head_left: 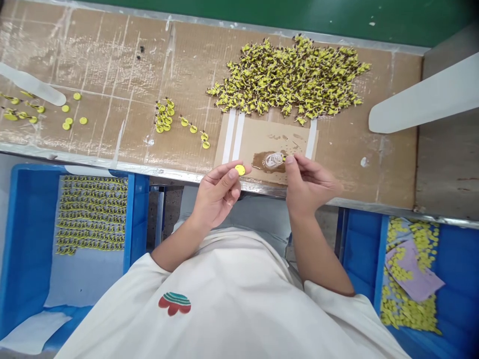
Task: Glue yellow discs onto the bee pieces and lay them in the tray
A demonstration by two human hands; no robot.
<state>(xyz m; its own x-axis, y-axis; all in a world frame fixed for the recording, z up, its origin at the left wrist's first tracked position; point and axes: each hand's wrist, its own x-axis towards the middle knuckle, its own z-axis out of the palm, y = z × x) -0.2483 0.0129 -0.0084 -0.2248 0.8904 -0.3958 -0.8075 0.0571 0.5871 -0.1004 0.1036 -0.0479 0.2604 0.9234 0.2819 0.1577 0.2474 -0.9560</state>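
My left hand point(214, 199) pinches a small round yellow disc point(240, 170) between thumb and fingertips, just over the table's front edge. In my right hand point(309, 187), thumb and forefinger close on a tiny yellow-and-dark figure point(284, 158), mostly hidden by the fingers. That piece is at the right side of a whitish, wet-looking blob point(273, 160), and whether it touches the blob I cannot tell. Under the blob lies a cardboard sheet point(249, 133) with a dark damp stain. Behind it spreads a large pile of small yellow-and-dark figures point(288, 77).
Left of the sheet sit joined disc-and-figure pieces point(163, 115) and loose yellow discs point(67, 122). White curved bars point(422, 97) reach over both table ends. A blue crate point(136, 214) on the left holds rows of pieces; another blue crate point(458, 249) holds yellow discs.
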